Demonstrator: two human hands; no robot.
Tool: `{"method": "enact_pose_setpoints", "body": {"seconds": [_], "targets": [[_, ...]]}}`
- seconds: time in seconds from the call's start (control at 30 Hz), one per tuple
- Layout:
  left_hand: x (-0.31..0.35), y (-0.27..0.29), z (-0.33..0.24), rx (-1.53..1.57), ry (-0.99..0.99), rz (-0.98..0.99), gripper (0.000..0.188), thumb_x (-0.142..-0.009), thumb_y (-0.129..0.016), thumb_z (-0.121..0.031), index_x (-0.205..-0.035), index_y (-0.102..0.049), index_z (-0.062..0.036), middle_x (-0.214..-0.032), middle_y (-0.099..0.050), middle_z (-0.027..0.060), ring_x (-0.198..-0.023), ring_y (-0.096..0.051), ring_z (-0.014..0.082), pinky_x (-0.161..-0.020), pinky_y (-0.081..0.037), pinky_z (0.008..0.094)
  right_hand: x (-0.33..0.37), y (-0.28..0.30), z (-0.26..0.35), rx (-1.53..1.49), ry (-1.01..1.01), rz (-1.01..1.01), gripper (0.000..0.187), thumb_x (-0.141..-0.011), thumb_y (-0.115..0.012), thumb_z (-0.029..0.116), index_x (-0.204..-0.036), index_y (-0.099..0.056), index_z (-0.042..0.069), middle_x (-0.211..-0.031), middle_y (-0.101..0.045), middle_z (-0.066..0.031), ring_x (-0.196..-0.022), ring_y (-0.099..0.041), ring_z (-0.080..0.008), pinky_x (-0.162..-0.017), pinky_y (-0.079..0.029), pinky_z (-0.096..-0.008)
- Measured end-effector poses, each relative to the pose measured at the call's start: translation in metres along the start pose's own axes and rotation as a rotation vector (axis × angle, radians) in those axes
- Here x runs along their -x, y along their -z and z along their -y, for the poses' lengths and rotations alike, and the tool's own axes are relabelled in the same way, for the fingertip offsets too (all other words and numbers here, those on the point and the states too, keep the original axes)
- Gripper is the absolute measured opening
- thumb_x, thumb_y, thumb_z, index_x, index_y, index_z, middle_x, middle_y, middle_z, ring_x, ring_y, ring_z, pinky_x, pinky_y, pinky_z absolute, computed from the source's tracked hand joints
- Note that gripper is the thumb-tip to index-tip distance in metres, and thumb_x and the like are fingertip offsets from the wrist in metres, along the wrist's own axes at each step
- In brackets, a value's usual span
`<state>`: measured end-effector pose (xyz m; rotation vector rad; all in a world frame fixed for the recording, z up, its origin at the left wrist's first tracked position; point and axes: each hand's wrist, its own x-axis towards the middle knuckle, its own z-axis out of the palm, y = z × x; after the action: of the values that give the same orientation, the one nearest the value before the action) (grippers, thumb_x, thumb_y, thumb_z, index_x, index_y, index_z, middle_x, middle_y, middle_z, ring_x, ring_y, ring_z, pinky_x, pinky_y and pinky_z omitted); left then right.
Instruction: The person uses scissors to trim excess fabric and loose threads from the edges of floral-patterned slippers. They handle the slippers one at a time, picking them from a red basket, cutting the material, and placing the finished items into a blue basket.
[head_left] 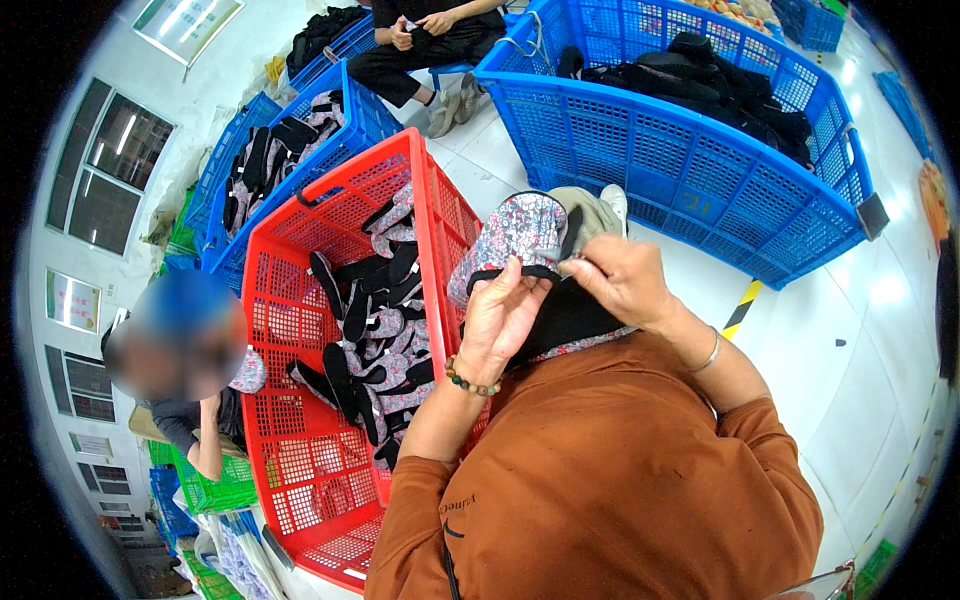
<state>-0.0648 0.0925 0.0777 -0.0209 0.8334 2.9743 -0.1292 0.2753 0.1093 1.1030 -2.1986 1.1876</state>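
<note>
A slipper (522, 232) in grey-pink floral fabric with black trim is held up over my lap. My left hand (503, 310) pinches its near black edge between thumb and fingers. At the same trim, a little to the right, my right hand (630, 282) has its fingertips closed; whether they grip the trim or a loose bit on it is too small to tell. Under both hands lies black material (575, 318) with a floral edge, partly covered by my wrists. Close by on the left, several similar slippers (385, 335) with black soles lie loosely piled in a red crate (430, 200).
A large blue crate (690, 200) with black items stands ahead to the right. Another blue crate (362, 110) holding slippers is beyond the red one. A seated person (425, 45) works ahead; another person (207, 445) is at the left, beside green crates (215, 490).
</note>
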Motion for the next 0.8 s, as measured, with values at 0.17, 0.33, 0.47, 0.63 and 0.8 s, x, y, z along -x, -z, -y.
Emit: {"method": "enact_pose_setpoints", "body": {"seconds": [0.17,0.33,0.47,0.63,0.8], "targets": [[-0.001,-0.001,-0.003,0.068,0.02,-0.014,0.025,-0.093,-0.051,-0.021,-0.109,-0.056,-0.0015,-0.104,-0.063,0.0109,-0.099,-0.057,0.0227,-0.092,-0.042,0.0381,-0.001,0.006,-0.013,0.029,-0.126,-0.134,0.03,-0.083,-0.062,0.031,-0.071,-0.059,0.004,-0.066,-0.057,-0.0115,-0.057,-0.056,-0.0291,-0.048,-0.042,-0.0362],[-0.001,-0.033,-0.007,0.082,0.016,-0.137,0.023,-0.094,-0.049,-0.022,-0.103,-0.06,-0.0045,-0.097,-0.065,0.0114,-0.095,-0.06,0.023,-0.091,-0.044,0.0396,0.003,0.019,0.001,0.156,0.036,-0.036,0.03,-0.079,-0.067,0.035,-0.074,-0.058,0.006,-0.066,-0.054,-0.0082,-0.055,-0.055,-0.0262,-0.046,-0.041,-0.0343],[-0.002,-0.016,-0.007,0.039,0.039,-0.025,0.021,-0.093,-0.05,-0.02,-0.101,-0.061,-0.0044,-0.1,-0.064,0.0138,-0.097,-0.059,0.0242,-0.092,-0.044,0.0403,0.003,0.021,0.002,0.202,0.066,-0.04,0.031,-0.075,-0.07,0.035,-0.073,-0.056,0.007,-0.065,-0.051,-0.0076,-0.054,-0.054,-0.0253,-0.045,-0.04,-0.0339],[-0.006,-0.003,-0.002,0.108,0.079,0.062,0.021,-0.092,-0.051,-0.02,-0.098,-0.062,-0.0025,-0.101,-0.064,0.0151,-0.1,-0.058,0.0251,-0.093,-0.042,0.0414,-0.001,0.02,0.001,0.056,0.016,-0.025,0.032,-0.074,-0.07,0.036,-0.073,-0.057,0.007,-0.065,-0.052,-0.0074,-0.055,-0.055,-0.0249,-0.046,-0.041,-0.0347],[-0.006,-0.013,0.0,0.048,0.037,-0.026,0.022,-0.092,-0.051,-0.019,-0.101,-0.059,-0.0005,-0.103,-0.062,0.0143,-0.101,-0.057,0.0247,-0.095,-0.041,0.0413,0.002,0.015,0.003,0.125,0.074,0.027,0.031,-0.076,-0.069,0.035,-0.071,-0.057,0.008,-0.064,-0.052,-0.0063,-0.056,-0.056,-0.0244,-0.046,-0.041,-0.0347]]}}
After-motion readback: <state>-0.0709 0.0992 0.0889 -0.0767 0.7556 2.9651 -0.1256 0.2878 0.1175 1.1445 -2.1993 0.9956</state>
